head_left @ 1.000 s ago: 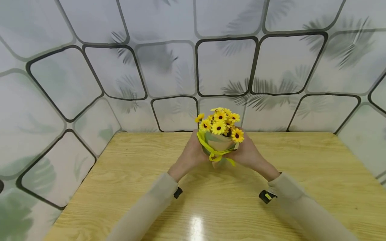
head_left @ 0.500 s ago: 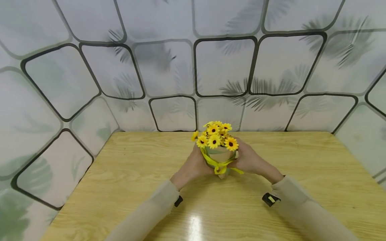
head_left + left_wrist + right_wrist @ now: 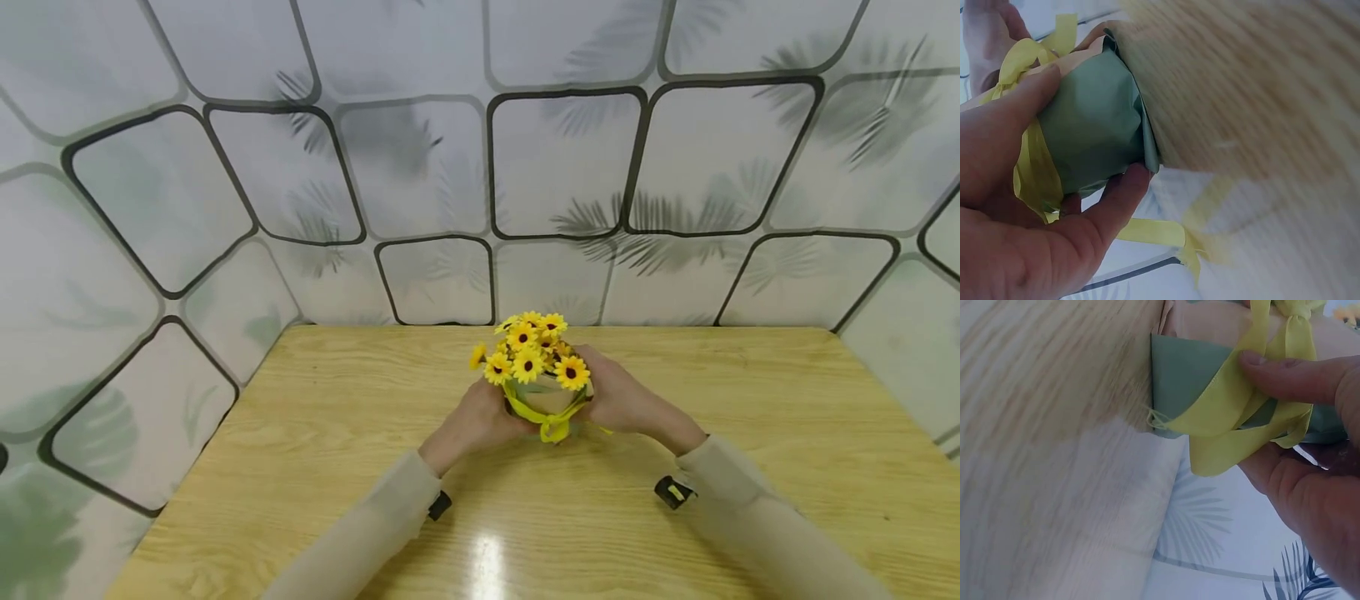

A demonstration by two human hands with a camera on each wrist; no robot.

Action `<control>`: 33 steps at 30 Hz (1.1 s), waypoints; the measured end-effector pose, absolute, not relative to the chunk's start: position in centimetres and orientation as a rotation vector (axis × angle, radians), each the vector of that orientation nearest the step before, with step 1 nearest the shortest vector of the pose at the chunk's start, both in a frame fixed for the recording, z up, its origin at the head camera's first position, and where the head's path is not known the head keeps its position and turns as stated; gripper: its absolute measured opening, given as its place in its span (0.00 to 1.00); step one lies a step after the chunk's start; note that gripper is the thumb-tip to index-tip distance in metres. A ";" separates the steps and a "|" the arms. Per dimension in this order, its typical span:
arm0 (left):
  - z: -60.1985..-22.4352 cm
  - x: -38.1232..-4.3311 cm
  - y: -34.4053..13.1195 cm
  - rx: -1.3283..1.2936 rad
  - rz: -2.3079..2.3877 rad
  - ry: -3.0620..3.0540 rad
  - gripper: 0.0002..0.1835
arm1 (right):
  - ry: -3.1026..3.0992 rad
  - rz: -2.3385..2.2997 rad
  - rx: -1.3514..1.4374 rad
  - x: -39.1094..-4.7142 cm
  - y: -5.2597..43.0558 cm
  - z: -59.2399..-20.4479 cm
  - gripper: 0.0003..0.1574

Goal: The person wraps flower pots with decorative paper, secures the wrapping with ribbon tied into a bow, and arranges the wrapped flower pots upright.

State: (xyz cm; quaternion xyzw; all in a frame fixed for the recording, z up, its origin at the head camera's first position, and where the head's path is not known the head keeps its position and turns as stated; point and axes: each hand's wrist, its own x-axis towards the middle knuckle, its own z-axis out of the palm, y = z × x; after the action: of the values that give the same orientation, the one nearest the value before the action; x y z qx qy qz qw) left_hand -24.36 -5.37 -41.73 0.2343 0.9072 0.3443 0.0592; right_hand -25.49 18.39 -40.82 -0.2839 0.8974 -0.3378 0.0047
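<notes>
A small bouquet of yellow artificial daisies [image 3: 527, 365] with dark centres stands between both hands near the middle of the table. Green and peach paper [image 3: 1094, 119] wraps its base, and a yellow ribbon [image 3: 553, 427] is tied in a bow at the front. My left hand [image 3: 480, 417] grips the wrap from the left, thumb on the paper and fingers curled beneath. From the right, my right hand [image 3: 622, 398] holds it, with the thumb [image 3: 1285, 378] over the ribbon [image 3: 1229, 419]. In both wrist views the wrap's bottom edge is right at the tabletop.
The light wooden table [image 3: 337, 400] reaches back to a pale wall [image 3: 562, 167] patterned with dark rounded frames and leaves. That wall also runs along the left and right sides. Black straps [image 3: 673, 492] sit at the cuffs of beige sleeves [image 3: 375, 525].
Both hands have brought the bouquet down and closer to me in the head view, from the table's back edge onto the tabletop. Both hands keep their hold.
</notes>
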 end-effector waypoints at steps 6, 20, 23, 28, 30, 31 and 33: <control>-41.7 -24.4 -5.8 0.684 1.106 2.690 0.56 | 2.727 -1.151 -0.845 -25.1 19.0 -41.2 0.65; -39.7 -24.7 -11.2 0.406 0.914 2.796 0.36 | 2.851 -1.051 -0.701 -23.0 23.7 -40.6 0.26; -40.6 -25.4 -11.8 0.497 0.779 2.806 0.36 | 2.866 -1.062 -0.598 -22.8 23.7 -40.6 0.25; -41.6 -25.4 -12.6 0.625 0.538 2.808 0.12 | 2.854 -0.909 -0.467 -21.7 23.3 -39.8 0.35; -41.2 -24.8 -13.0 0.674 0.497 2.730 0.06 | 2.842 -0.856 -0.458 -21.0 23.0 -39.4 0.34; -40.8 -24.5 -13.2 0.714 0.487 2.659 0.06 | 2.838 -0.838 -0.469 -20.5 22.9 -39.3 0.31; -40.0 -23.8 -13.3 0.794 0.495 2.481 0.06 | 2.837 -0.813 -0.500 -19.7 22.3 -38.9 0.25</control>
State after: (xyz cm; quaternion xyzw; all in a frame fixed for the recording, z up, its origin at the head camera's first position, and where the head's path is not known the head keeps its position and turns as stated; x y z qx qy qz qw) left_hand -23.76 -13.35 -39.99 0.2904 0.9077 0.1812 0.2426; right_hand -19.70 22.33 -38.94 -0.1664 0.9452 -0.2709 0.0741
